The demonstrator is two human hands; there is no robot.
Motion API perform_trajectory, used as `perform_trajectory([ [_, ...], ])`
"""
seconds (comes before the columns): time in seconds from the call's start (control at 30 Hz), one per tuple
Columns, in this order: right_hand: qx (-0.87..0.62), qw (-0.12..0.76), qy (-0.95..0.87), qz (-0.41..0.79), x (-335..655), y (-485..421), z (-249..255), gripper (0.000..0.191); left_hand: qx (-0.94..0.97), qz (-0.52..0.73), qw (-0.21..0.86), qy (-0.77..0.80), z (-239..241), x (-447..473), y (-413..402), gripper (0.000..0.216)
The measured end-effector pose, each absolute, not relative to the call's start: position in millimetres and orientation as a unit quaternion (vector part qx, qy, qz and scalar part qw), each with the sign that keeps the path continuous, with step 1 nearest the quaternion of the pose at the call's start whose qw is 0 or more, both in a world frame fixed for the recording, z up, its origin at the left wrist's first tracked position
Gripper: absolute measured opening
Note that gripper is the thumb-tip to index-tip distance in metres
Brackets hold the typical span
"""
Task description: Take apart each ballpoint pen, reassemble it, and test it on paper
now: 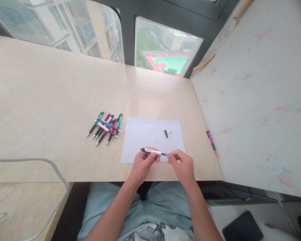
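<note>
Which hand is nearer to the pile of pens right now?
Left. The left hand is to the right of the pile of pens and closer to the person's body; the right hand is farther right, beyond the left hand.

One slim white-barrelled pen with black ends (152,151): barrel pinched by left hand (143,162), dark end by right hand (182,164). Below: white paper sheet (140,137), bearing one black cylindrical grip (166,134), one small silver-coloured piece (170,132). Left: heap of multicoloured pens (106,129). Right: purple-and-black pen (210,139).
</note>
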State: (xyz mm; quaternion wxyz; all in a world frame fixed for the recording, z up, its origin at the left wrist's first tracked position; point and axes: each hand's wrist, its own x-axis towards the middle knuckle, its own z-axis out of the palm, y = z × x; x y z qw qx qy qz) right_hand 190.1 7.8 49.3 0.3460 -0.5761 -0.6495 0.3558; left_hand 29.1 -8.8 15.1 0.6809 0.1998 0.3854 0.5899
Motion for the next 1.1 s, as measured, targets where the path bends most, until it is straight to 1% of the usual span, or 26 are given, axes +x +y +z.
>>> perform_trajectory([
  [0.07,-0.576,0.343,-0.649,0.359,189,8,49,0.034,0.201,0.590,0.681,0.384,16,29,-9,0.022],
  [0.1,-0.576,0.347,-0.647,0.360,189,8,48,0.031,0.200,0.591,0.681,0.383,17,29,-9,0.022],
  [0.17,-0.570,0.362,-0.643,0.362,188,8,46,0.019,0.197,0.593,0.680,0.383,17,29,-9,0.021],
  [0.33,-0.552,0.374,-0.654,0.357,188,8,42,0.012,0.189,0.594,0.683,0.381,15,29,-8,0.020],
  [0.43,-0.557,0.365,-0.660,0.349,188,9,44,0.016,0.187,0.594,0.683,0.381,14,29,-8,0.021],
  [0.57,-0.562,0.344,-0.665,0.352,189,10,48,0.030,0.202,0.589,0.685,0.379,14,29,-9,0.022],
  [0.6,-0.564,0.342,-0.662,0.356,189,10,48,0.031,0.203,0.589,0.685,0.378,15,29,-9,0.022],
  [0.7,-0.557,0.356,-0.653,0.369,188,9,47,0.019,0.197,0.592,0.682,0.382,15,29,-9,0.022],
  [0.87,-0.550,0.366,-0.663,0.353,187,7,46,0.014,0.185,0.591,0.681,0.391,14,29,-8,0.024],
  [0.97,-0.553,0.357,-0.670,0.343,187,8,50,0.017,0.189,0.592,0.684,0.381,12,28,-8,0.023],
  [1.1,-0.564,0.332,-0.677,0.337,187,10,54,0.039,0.211,0.588,0.688,0.370,13,28,-9,0.022],
])
